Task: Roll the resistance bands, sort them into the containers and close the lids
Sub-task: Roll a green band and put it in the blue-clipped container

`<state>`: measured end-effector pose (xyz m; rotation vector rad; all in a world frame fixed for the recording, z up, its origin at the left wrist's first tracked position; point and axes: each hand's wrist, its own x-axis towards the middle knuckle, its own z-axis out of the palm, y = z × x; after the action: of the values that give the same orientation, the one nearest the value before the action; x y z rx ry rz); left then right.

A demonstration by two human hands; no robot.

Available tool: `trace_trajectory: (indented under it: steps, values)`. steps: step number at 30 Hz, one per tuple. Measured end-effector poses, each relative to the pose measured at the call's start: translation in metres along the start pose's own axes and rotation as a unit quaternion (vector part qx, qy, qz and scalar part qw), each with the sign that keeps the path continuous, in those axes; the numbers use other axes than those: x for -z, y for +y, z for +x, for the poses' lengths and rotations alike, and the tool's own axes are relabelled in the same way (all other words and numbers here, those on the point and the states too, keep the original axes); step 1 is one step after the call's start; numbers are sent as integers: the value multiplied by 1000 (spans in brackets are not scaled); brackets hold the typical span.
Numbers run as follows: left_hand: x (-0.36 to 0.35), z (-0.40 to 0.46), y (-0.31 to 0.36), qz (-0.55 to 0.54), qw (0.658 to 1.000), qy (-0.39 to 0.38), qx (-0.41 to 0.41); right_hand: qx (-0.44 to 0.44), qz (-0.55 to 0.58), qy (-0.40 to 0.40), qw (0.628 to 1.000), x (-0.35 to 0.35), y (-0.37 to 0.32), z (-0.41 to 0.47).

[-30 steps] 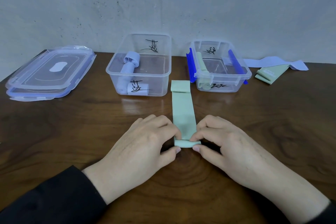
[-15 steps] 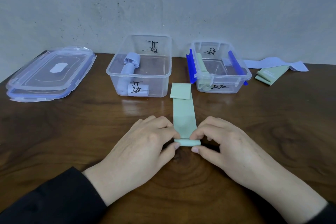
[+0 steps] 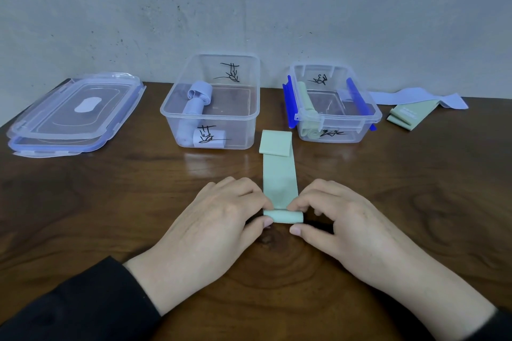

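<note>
A pale green resistance band (image 3: 279, 177) lies flat on the wooden table, its far end folded over and its near end wound into a small roll (image 3: 285, 216). My left hand (image 3: 216, 219) pinches the roll's left end between thumb and fingers. My right hand (image 3: 338, 219) pinches the right end the same way. Behind stand two clear containers: the left one (image 3: 249, 119) holds rolled lilac bands (image 3: 194, 102), the right one (image 3: 371, 116), with blue clips, holds a rolled green band (image 3: 306, 102).
Two stacked clear lids (image 3: 72, 113) with blue rims lie at the back left. At the back right lie a loose lilac band (image 3: 415, 97) and a folded green band (image 3: 410, 115). A grey wall stands right behind the table.
The roll at the green band's near end has grown thicker and the flat stretch shorter. Both hands stayed in place, fingers turning the roll away from me.
</note>
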<state>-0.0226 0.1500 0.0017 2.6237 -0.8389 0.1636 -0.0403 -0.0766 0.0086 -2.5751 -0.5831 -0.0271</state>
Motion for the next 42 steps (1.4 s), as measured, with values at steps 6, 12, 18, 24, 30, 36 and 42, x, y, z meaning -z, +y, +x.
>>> trace_trajectory:
  steps: [6, 12, 18, 24, 30, 36, 42]
  values:
    - [0, 0, 0, -1, 1000, 7, 6, -3, -4, 11, 1000, -2, -2, 2]
    - [-1, -1, -1, 1, 1000, 12, 7, -4, -8, 1, 1000, 0, -4, 1]
    - [1, -1, 0, 2, 1000, 6, 8, -18, 4, -3, 1000, 0, -4, 1]
    - [-1, -1, -1, -11, 1000, 17, 16, -15, 3, -4, 1000, 0, -4, 1]
    - [0, -1, -2, -3, 1000, 14, 10, -28, 8, -13, 999, 2, -7, 1]
    - [-1, 0, 0, 16, 1000, 13, 9, -35, 2, -18, 999, 2, -7, 2]
    - [0, -1, -1, 13, 1000, 9, 10, -26, 5, -14, 1000, 2, -6, 1]
